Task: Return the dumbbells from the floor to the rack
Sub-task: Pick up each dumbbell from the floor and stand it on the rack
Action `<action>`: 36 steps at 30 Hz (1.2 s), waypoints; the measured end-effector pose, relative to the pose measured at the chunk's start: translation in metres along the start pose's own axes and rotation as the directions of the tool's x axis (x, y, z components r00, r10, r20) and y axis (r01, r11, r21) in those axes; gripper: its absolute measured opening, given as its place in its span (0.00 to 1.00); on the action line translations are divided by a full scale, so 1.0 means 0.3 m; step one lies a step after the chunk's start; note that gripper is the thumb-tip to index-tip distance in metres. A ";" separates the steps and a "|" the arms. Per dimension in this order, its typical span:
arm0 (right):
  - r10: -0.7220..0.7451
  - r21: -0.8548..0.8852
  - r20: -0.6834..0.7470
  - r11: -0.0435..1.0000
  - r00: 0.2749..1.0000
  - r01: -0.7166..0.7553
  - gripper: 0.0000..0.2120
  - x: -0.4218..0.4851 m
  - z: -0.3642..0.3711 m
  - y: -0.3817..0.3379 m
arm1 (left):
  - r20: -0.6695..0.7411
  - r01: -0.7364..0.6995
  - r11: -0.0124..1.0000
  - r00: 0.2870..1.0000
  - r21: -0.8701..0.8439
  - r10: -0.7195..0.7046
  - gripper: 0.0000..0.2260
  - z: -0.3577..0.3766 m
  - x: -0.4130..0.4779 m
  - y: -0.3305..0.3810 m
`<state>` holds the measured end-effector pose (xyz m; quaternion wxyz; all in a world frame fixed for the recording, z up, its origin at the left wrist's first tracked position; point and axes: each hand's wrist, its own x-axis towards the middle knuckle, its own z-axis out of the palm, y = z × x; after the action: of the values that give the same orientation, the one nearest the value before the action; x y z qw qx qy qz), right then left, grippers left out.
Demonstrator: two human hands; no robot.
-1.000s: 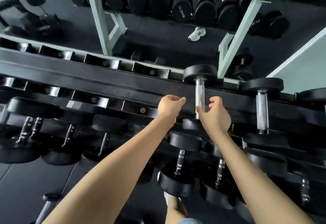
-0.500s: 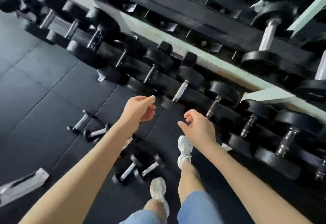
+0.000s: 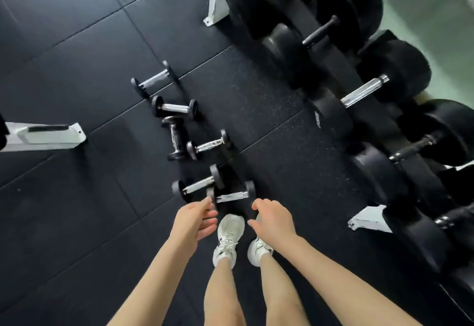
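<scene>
Logging position: six small dumbbells (image 3: pixel 175 137) lie scattered on the floor (image 3: pixel 77 223), none of them in hand. The nearest dumbbell (image 3: pixel 232 196) sits just ahead of the shoes (image 3: pixel 228 236), its chrome handle crosswise to me. A second dumbbell (image 3: pixel 198 184) lies beside it, heads touching or nearly so (I cannot tell which from this angle). The other four trail away up the mat in a loose line.

Hands: the left hand (image 3: pixel 195 220) is empty, fingers loosely curled. Its thumb overlaps the near head of the nearest dumbbell in the view, but I judge it is above the weight, not on it. The right hand (image 3: pixel 273 220) is empty too, fingers relaxed, hanging over the toe of the right shoe.

The rack (image 3: pixel 369 219) runs along my right, its lower tier filled with heavy dumbbells (image 3: pixel 395 69), well apart from the small ones. A white frame foot (image 3: pixel 43 134) of other equipment lies at far left.

Step in hand, as I judge it: reaching down for a pickup, with six returns to do. The next move calls for bending low and wrapping each hand round a chrome handle, right on the nearest and left on the second. They should lift clear so the heads do not knock, then I turn right to find free slots, which are not in view. The feet are close under the nearest one, so I want a firm grip before lifting.
</scene>
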<state>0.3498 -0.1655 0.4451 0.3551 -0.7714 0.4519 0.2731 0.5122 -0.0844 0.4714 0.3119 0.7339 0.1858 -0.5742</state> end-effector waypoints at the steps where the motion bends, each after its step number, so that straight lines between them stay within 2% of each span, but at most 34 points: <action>1: -0.008 -0.018 0.012 1.000 1.000 0.009 0.17 0.054 0.045 0.015 | -0.013 0.040 0.998 0.999 -0.048 -0.040 0.10 0.013 0.068 -0.057; 4: -0.034 -0.072 0.034 0.997 0.999 0.036 0.19 0.228 0.176 0.060 | -0.025 0.128 0.959 0.990 -0.253 -0.139 0.11 0.073 0.271 -0.196; 8: -0.077 -0.169 0.047 0.982 0.996 0.084 0.21 0.470 0.356 0.122 | -0.019 0.216 0.855 0.967 -0.471 -0.255 0.13 0.159 0.574 -0.323; 11: -0.146 -0.291 0.051 0.944 0.988 0.154 0.21 0.660 0.493 0.165 | -0.040 0.223 0.822 0.958 -0.523 -0.286 0.17 0.215 0.822 -0.403; 15: -0.226 -0.442 0.119 0.860 0.967 0.255 0.25 0.909 0.664 0.221 | -0.059 0.247 0.832 0.947 -0.496 -0.316 0.16 0.304 1.111 -0.493; 18: -0.240 -0.514 0.204 0.799 0.949 0.312 0.29 1.056 0.763 0.265 | -0.057 0.261 0.812 0.939 -0.523 -0.339 0.29 0.367 1.273 -0.553; 21: -0.224 -0.557 0.330 0.738 0.917 0.381 0.33 1.157 0.826 0.304 | -0.030 0.244 0.729 0.940 -0.640 -0.341 0.32 0.412 1.408 -0.587; 23: -0.196 -0.555 0.408 0.722 0.891 0.413 0.34 1.197 0.849 0.322 | -0.004 0.221 0.616 0.940 -0.756 -0.342 0.30 0.428 1.485 -0.593; 27: -0.177 -0.581 0.490 0.664 0.854 0.471 0.29 1.232 0.855 0.336 | 0.071 0.199 0.372 0.941 -0.907 -0.331 0.24 0.435 1.574 -0.603; 29: -0.185 -0.574 0.510 0.654 0.840 0.493 0.23 1.241 0.844 0.335 | 0.078 0.176 0.308 0.949 -0.935 -0.306 0.24 0.428 1.585 -0.611; 33: -0.197 -0.565 0.488 0.671 0.850 0.480 0.13 1.237 0.834 0.326 | 0.039 0.144 0.305 0.944 -0.941 -0.327 0.20 0.422 1.568 -0.588; 36: -0.202 -0.529 0.455 0.722 0.867 0.446 0.12 1.178 0.831 0.330 | 0.018 0.155 0.373 0.938 -0.915 -0.346 0.14 0.418 1.501 -0.578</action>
<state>0.3928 -0.1787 0.0038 0.2030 -0.8472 0.1178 0.4766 0.4341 -0.0794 -0.0211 0.5487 0.4591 0.6015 -0.3555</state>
